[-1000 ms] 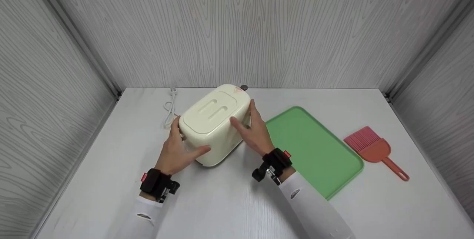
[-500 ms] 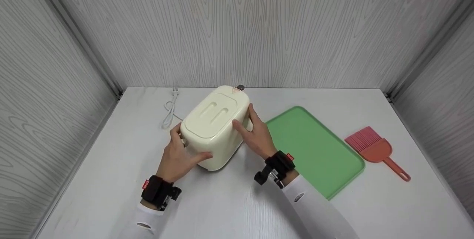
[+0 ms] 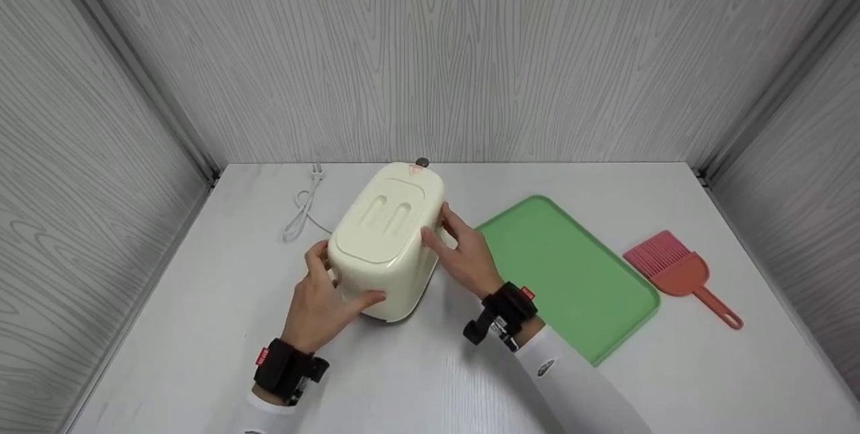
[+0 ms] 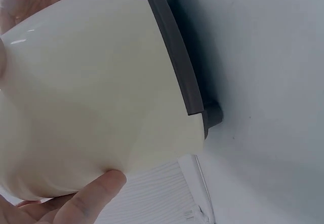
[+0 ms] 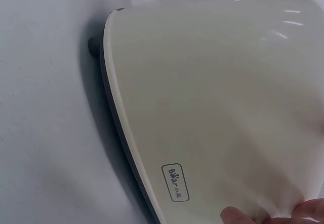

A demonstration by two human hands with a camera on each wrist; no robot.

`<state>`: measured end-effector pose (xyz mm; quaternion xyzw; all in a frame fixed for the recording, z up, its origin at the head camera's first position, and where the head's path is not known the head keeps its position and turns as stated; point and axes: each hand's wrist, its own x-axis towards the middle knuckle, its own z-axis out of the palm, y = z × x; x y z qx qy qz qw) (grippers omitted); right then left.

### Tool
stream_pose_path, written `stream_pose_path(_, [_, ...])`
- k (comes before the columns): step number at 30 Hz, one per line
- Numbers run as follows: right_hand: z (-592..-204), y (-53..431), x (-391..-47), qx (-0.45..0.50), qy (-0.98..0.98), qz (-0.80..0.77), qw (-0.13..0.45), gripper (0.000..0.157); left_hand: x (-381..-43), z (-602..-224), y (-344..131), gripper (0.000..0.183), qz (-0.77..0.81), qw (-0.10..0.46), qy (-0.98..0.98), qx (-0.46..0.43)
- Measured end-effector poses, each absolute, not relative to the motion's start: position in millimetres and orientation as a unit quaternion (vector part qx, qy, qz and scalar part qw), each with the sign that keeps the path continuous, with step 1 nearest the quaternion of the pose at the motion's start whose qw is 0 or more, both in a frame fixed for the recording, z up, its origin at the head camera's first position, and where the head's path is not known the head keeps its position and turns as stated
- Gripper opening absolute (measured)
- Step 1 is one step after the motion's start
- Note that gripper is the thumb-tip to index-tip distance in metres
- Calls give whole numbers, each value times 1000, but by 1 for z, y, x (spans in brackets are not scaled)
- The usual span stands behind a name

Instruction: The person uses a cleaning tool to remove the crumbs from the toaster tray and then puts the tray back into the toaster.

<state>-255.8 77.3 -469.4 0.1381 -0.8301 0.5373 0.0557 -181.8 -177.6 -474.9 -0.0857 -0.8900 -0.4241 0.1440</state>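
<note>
– White tabletop (image 3: 403, 380) below, and what about the hands?
– Left hand (image 3: 317, 306), thumb and fingers spread wide, grips the near end of the cream toaster (image 3: 383, 219); right hand (image 3: 467, 259), spread less, holds its right side!
– Toaster's where?
– Upright, left of the green tray (image 3: 561, 273); pink-and-orange brush (image 3: 682, 274) right of that, white plug (image 3: 318, 173) farther back, grey wall (image 3: 430, 58) behind!

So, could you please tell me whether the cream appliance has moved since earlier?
Yes: against the green tray in the head view, the cream appliance has turned, its far end swinging left, its near end coming closer.
</note>
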Motion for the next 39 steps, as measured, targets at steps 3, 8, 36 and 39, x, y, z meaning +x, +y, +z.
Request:
stream_pose_path(3, [-469,78,-254,138,-830,537,51,76,-178,-477,-177,129,-414,159,-892,-93])
stream_pose_path(8, [-467,82,-252,135,-827,545,44,70,-173,-477,-173,128,-416,171,-887,-102])
stream_pose_path(36, [-465,92,-275,133,-732,662,-89,54,-144,-482,-125,91,-415,261,-867,-87])
stream_pose_path(39, [-465,92,-278,138,-737,654,-101,54,-140,-483,-121,85,-400,273,-870,-96])
